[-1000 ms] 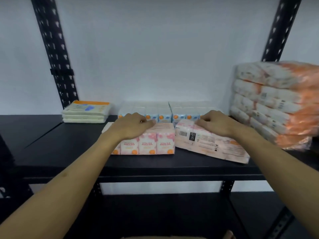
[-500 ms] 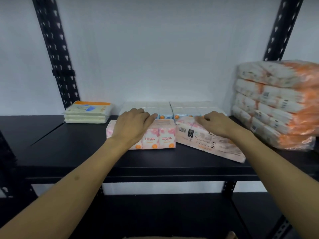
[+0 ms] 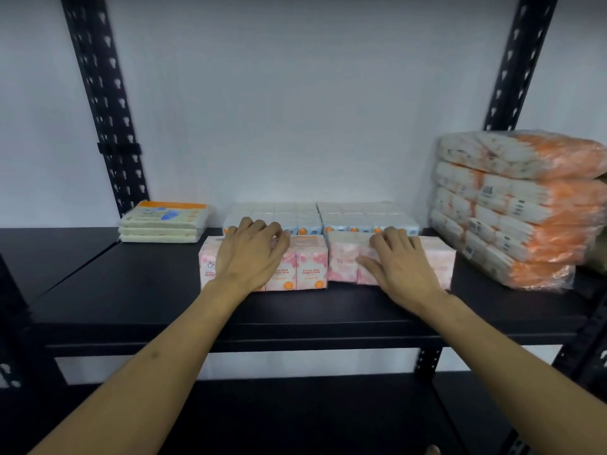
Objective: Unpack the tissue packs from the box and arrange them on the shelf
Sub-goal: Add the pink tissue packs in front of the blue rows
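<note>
Shelf front edge: the black shelf (image 3: 131,290) is seen bare along its near lip, with both forearms reaching over it from below the frame.

Left hand: the left hand (image 3: 249,257) is laid palm-down on the left pink tissue pack (image 3: 305,267), fingers spread and only lightly bent over its top toward the back edge; it is judged to be pressing or steadying, with no clasp around the pack.

Right hand: the right hand (image 3: 400,267) is laid flat on the right pink tissue pack (image 3: 345,264), thumb against the front face and fingers resting on top; nothing is pinched or enclosed.

Where the packs sit: both pink packs are set at the shelf's middle, side by side and touching, just behind the front edge.

Handling: the packs are judged light, soft and compressible, in slippery film; they are best taken by the two short ends or pushed squarely from the front face, since a squeeze on top would dent them.

Row behind: the blue-and-white tissue packs (image 3: 354,221) are lined up directly behind, toward the back edge.

Back left: a flat stack of cream packs (image 3: 164,221) lies near the left upright.

Right end: a tall stack of orange-and-white bundles (image 3: 519,205) is piled at the shelf's right end.

Box: not in view.
</note>
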The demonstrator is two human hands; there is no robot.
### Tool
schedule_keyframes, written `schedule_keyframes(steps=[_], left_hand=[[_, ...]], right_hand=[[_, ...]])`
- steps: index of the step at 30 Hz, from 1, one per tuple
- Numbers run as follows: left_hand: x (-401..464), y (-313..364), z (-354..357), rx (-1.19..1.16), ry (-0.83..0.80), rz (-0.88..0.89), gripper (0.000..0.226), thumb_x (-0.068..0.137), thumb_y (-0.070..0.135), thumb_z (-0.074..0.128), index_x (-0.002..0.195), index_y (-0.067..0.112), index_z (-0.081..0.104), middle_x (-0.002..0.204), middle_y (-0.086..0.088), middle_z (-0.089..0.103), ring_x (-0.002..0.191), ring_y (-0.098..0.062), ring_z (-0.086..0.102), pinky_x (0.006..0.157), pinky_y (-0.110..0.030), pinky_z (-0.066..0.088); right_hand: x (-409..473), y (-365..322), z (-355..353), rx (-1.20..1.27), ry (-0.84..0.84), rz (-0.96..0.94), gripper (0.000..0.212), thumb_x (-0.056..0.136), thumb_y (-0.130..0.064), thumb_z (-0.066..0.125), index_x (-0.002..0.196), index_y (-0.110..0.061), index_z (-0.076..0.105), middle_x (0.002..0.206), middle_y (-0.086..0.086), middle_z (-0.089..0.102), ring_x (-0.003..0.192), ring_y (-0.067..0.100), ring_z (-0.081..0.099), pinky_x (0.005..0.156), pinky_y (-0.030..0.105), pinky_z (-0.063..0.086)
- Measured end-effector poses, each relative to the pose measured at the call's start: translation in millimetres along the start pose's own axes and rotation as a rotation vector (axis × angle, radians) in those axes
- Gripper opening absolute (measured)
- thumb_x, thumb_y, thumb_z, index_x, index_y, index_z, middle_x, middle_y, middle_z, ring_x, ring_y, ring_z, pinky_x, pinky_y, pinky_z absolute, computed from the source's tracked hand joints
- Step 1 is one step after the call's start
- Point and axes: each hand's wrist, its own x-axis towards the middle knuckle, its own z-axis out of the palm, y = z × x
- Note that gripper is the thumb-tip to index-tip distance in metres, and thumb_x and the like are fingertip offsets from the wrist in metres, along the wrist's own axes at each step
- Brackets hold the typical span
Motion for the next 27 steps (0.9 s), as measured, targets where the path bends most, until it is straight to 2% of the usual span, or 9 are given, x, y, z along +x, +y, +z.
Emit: schedule_keyframes(steps=[4,7,9,11,14,18,21,24,27], left_hand=[[-2,1,0,0.014,0.023,-0.011,0.039,0.105,0.043,0.035,0.106,0.023,0.068,0.098,0.003,0.071,0.098,-0.022,0.053,0.081,-0.039,0.040],[-2,2,-1,0.016,0.005,-0.021,0.038,0.104,0.041,0.034,0.108,0.023,0.067,0.101,0.003,0.070,0.100,-0.022,0.052,0.083,-0.039,0.041],[-2,2,-1,0.006,-0.005,-0.025,0.040,0.103,0.042,0.033,0.112,0.023,0.067,0.107,0.003,0.070,0.103,-0.022,0.052,0.086,-0.040,0.042],[-2,1,-1,0.002,0.000,-0.025,0.045,0.101,0.044,0.030,0.114,0.024,0.068,0.109,0.003,0.070,0.104,-0.022,0.052,0.087,-0.040,0.043],[-4,2,0,0.008,0.014,-0.014,0.051,0.097,0.046,0.026,0.113,0.023,0.068,0.109,0.002,0.071,0.103,-0.023,0.053,0.086,-0.040,0.043],[-3,2,3,-0.006,0.043,-0.024,0.049,0.097,0.044,0.029,0.111,0.022,0.070,0.109,0.001,0.071,0.103,-0.024,0.053,0.086,-0.041,0.043],[-3,2,7,-0.047,0.112,-0.037,0.042,0.096,0.042,0.039,0.107,0.023,0.076,0.111,0.000,0.069,0.106,-0.023,0.053,0.087,-0.040,0.039],[-3,2,9,-0.073,0.170,-0.061,0.039,0.094,0.041,0.045,0.101,0.024,0.079,0.105,0.002,0.068,0.103,-0.021,0.054,0.086,-0.037,0.034],[-4,1,9,-0.091,0.170,-0.069,0.036,0.095,0.040,0.048,0.103,0.025,0.080,0.103,0.002,0.068,0.101,-0.022,0.056,0.086,-0.038,0.036]], right_hand=[[-5,-5,-16,0.218,-0.026,0.086,0.035,0.098,-0.054,0.044,0.100,-0.020,0.053,0.096,-0.003,0.047,0.088,0.019,0.045,0.077,0.037,0.038],[22,5,-34,0.379,-0.101,0.204,0.028,0.102,-0.047,0.040,0.106,-0.023,0.053,0.092,-0.004,0.057,0.089,0.020,0.053,0.077,0.039,0.040],[35,11,-32,0.279,-0.118,0.243,0.028,0.103,-0.042,0.043,0.114,-0.019,0.054,0.100,0.000,0.062,0.097,0.024,0.056,0.083,0.040,0.040],[43,12,-28,0.172,-0.266,0.282,0.038,0.104,-0.046,0.034,0.116,-0.018,0.057,0.109,0.002,0.063,0.104,0.026,0.057,0.094,0.044,0.037],[43,7,-25,0.122,-0.477,0.321,0.056,0.104,-0.051,0.017,0.101,-0.018,0.063,0.101,0.002,0.070,0.092,0.024,0.062,0.100,0.048,0.036],[30,4,-17,0.032,-0.235,0.317,0.057,0.102,-0.052,0.019,0.103,-0.021,0.067,0.091,-0.001,0.070,0.089,0.024,0.062,0.094,0.045,0.039],[15,4,-11,0.014,-0.053,0.269,0.054,0.102,-0.051,0.021,0.111,-0.020,0.064,0.098,0.000,0.067,0.095,0.024,0.059,0.093,0.044,0.037],[0,-4,-2,0.094,0.097,0.251,0.037,0.103,-0.045,0.038,0.115,-0.019,0.060,0.106,0.004,0.059,0.099,0.026,0.052,0.097,0.042,0.031],[-11,-11,4,0.217,0.122,0.292,0.028,0.097,-0.042,0.055,0.112,-0.020,0.061,0.109,0.003,0.054,0.102,0.026,0.050,0.094,0.037,0.025]])
